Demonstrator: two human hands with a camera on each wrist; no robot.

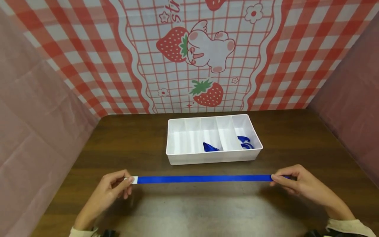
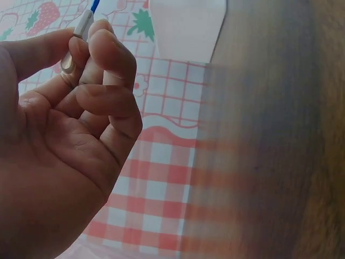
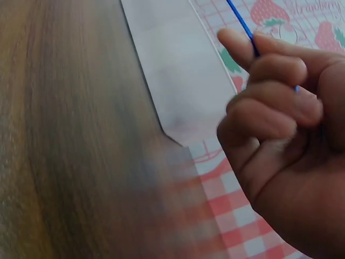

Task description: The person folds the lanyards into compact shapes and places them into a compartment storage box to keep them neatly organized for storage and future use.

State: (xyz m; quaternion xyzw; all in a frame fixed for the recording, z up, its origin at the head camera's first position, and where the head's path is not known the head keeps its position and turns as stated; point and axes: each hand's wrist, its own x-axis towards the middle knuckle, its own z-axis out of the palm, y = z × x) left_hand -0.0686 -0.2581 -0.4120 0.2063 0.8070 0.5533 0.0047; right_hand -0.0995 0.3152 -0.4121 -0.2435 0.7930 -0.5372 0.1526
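Observation:
A flat blue ribbon (image 1: 204, 178) with a white end is stretched level between my two hands, in front of the tray. My left hand (image 1: 113, 186) pinches the white end (image 1: 135, 180) between thumb and forefinger; the left wrist view shows this white end (image 2: 83, 24) at the fingertips, the other fingers loosely curled. With thumb and forefinger my right hand (image 1: 299, 184) pinches the ribbon's other end, a bit of blue showing past the fingers. In the right wrist view the blue strip (image 3: 240, 19) runs up from the right fingertips.
A white divided tray (image 1: 213, 158) stands behind the ribbon on the brown wooden table (image 1: 133, 138). One compartment holds a folded blue piece (image 1: 210, 147); the rightmost holds blue loops (image 1: 245, 144). A strawberry-print cloth (image 1: 207, 49) hangs at the back, with pink cloth (image 1: 38, 115) at the sides.

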